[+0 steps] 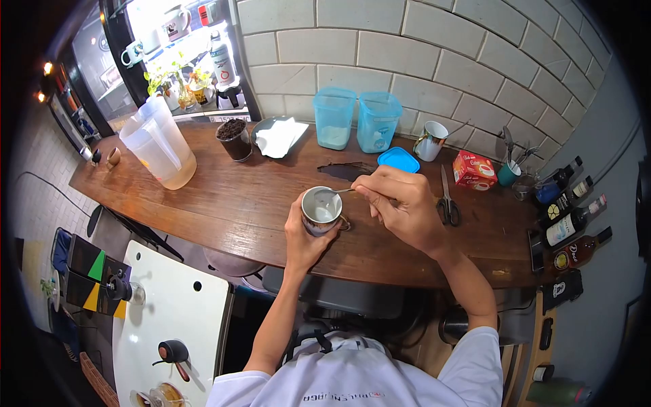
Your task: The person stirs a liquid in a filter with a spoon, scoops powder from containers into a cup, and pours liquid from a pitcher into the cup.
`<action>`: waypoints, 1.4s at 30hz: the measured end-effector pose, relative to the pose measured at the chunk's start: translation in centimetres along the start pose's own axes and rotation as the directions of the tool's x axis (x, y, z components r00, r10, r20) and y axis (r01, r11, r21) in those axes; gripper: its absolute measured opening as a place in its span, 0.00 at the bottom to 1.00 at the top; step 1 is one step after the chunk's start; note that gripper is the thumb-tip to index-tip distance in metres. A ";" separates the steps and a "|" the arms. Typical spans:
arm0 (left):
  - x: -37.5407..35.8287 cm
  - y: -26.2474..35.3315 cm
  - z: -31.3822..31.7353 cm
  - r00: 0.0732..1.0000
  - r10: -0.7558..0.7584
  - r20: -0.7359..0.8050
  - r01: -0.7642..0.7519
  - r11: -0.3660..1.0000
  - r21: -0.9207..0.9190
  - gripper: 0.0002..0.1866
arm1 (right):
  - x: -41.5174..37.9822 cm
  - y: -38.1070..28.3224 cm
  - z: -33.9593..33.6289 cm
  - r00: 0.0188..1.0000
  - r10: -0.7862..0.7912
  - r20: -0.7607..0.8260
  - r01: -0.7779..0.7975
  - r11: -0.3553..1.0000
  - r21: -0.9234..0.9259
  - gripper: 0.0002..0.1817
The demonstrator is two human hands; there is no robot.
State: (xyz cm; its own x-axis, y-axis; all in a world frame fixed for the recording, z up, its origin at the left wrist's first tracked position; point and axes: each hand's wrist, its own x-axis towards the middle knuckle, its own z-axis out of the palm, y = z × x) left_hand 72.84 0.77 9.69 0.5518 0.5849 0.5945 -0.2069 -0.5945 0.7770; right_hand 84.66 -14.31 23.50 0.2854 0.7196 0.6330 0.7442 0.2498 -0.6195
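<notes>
A mug (321,206) with a pale inside is tilted slightly toward me above the wooden counter's front half. My left hand (306,237) wraps around its side and base, fingers closed. Between the thumb and fingers of my right hand (404,207) is the handle of a spoon (342,190), its bowl end reaching into the mug. A little whitish stuff shows at the mug's bottom. Just behind my right hand lies a blue lid (399,161), with a dark flat wrapper (344,169) to its left.
Two blue containers (335,121) stand by the tiled wall. Scissors (447,200), a red box (474,171), a second mug (430,141) and several bottles (568,225) are on the right. A pitcher (163,146), a cup of dark grounds (234,141) and a plate with napkins (279,138) are left.
</notes>
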 end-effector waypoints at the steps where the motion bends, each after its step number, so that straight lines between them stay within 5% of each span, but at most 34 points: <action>1: 0.0 0.2 0.0 1.000 0.000 -0.007 0.000 1.000 0.011 0.40 | -0.1 -0.1 -0.2 0.998 -0.066 0.011 0.066 0.998 -0.014 0.05; 5: -0.3 0.3 0.0 0.999 0.011 -0.045 -0.008 0.999 0.048 0.40 | -0.3 -0.7 -1.9 0.997 -0.065 -0.040 0.064 0.997 -0.037 0.06; 8: -0.8 0.2 -0.1 0.998 -0.049 -0.040 0.049 0.999 0.004 0.41 | -0.1 -1.3 -3.7 0.966 0.118 -0.229 -0.078 0.981 0.180 0.07; 10: -0.9 0.1 -0.2 0.997 0.070 -0.038 -0.068 0.996 0.057 0.42 | 0.4 -1.3 -5.0 0.882 0.207 -0.424 -0.098 0.959 0.264 0.10; 16: -1.4 -1.6 -0.1 0.986 0.166 0.036 -0.166 0.986 0.013 0.44 | 2.9 2.0 -8.1 0.751 0.125 -0.648 0.031 0.974 0.225 0.14; 22: -1.3 -0.9 -0.1 0.963 0.262 0.068 -0.264 0.964 0.026 0.39 | 4.9 4.7 -8.3 0.724 0.123 -0.678 0.018 0.980 0.197 0.15; 33: -1.6 -1.3 0.3 0.991 0.133 0.009 -0.132 0.990 -0.047 0.41 | 9.1 9.2 -5.5 0.812 0.119 -0.572 -0.049 0.989 0.137 0.16; 42: -1.3 -0.5 0.0 0.998 0.067 -0.015 -0.068 0.997 -0.038 0.44 | 12.1 13.3 -5.6 0.769 0.096 -0.632 -0.162 0.986 -0.047 0.15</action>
State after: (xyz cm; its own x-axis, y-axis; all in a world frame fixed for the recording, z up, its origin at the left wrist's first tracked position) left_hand 72.24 0.28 8.47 0.5248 0.5517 0.6482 -0.2744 -0.6112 0.7424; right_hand 101.40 -5.93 25.48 0.6727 0.1676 0.7207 0.7158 0.0992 -0.6912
